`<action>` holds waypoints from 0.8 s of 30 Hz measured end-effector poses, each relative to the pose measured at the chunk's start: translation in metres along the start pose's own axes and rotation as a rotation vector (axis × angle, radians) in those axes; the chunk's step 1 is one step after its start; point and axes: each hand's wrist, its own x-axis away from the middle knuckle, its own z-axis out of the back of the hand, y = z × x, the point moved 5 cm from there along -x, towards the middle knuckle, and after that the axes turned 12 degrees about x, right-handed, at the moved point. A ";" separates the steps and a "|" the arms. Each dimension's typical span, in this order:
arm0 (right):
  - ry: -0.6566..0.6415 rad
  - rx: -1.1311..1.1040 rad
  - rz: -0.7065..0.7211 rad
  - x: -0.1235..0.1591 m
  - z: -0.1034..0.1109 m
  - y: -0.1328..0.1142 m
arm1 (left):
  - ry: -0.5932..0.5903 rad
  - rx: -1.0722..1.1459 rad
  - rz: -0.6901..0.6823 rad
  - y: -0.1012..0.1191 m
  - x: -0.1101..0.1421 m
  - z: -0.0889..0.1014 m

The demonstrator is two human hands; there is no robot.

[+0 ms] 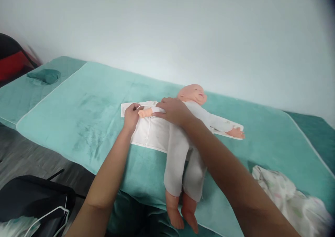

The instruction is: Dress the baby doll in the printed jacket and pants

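Observation:
A baby doll [178, 160] in white clothing lies on its back, its legs toward me. Beneath it a white baby shirt [150, 134] is spread open. My right hand [172, 109] is closed round the doll's forearm on the left side of the picture, thumb below it. My left hand [131, 116] pinches the white shirt's sleeve beside the doll's small hand [144, 112]; its fingertips are partly hidden. The doll's other arm [237, 132] stretches out to the right, lying on the shirt's other sleeve.
A green-covered massage bed [99, 90] runs along the white wall, with a face hole [44, 76] at its left end. A crumpled patterned cloth [290, 195] lies at the right front. A black bag [34, 198] and a red-and-black chair [13, 62] stand at left.

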 end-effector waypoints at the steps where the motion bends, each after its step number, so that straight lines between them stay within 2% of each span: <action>1: -0.013 0.034 -0.006 -0.001 -0.002 0.000 | -0.007 0.077 0.049 -0.001 0.000 0.002; 3: -0.027 0.095 -0.030 -0.002 -0.007 0.000 | 0.002 0.183 0.088 0.000 0.003 0.003; 6: -0.032 0.178 -0.082 -0.007 -0.013 -0.001 | 0.005 0.252 0.027 0.007 0.013 0.001; 7: -0.036 0.201 -0.101 -0.009 -0.015 -0.003 | -0.056 0.237 0.003 0.009 0.017 -0.003; 10: -0.068 0.249 -0.125 -0.017 -0.018 -0.012 | -0.409 0.064 -0.014 0.007 0.031 -0.027; 12: -0.057 0.226 -0.113 -0.017 -0.014 -0.015 | -0.542 -0.061 -0.028 0.003 0.038 -0.035; 13: -0.021 0.179 -0.108 -0.013 -0.009 -0.015 | -0.541 -0.092 -0.048 0.001 0.038 -0.035; 15: 0.130 0.031 -0.172 0.006 0.005 -0.003 | -0.461 -0.107 -0.098 -0.001 0.034 -0.031; 16: 0.232 -0.051 -0.253 0.022 0.012 0.009 | -0.415 -0.109 -0.119 -0.001 0.032 -0.029; 17: 0.345 -0.114 -0.396 0.042 0.017 0.025 | -0.378 -0.110 -0.136 -0.001 0.031 -0.026; 18: 0.444 -0.139 -0.586 0.065 0.019 0.043 | -0.354 -0.112 -0.150 -0.001 0.030 -0.025; 19: 0.491 -0.153 -0.783 0.090 0.015 0.060 | -0.343 -0.112 -0.164 -0.001 0.030 -0.024; 21: 0.458 -0.197 -1.084 0.133 -0.004 0.084 | -0.348 -0.104 -0.196 0.001 0.031 -0.024; 22: 0.415 -0.229 -1.152 0.148 -0.016 0.091 | -0.354 -0.099 -0.208 0.002 0.032 -0.025; 24: 0.345 -0.270 -1.190 0.165 -0.036 0.097 | -0.348 -0.096 -0.216 0.003 0.033 -0.026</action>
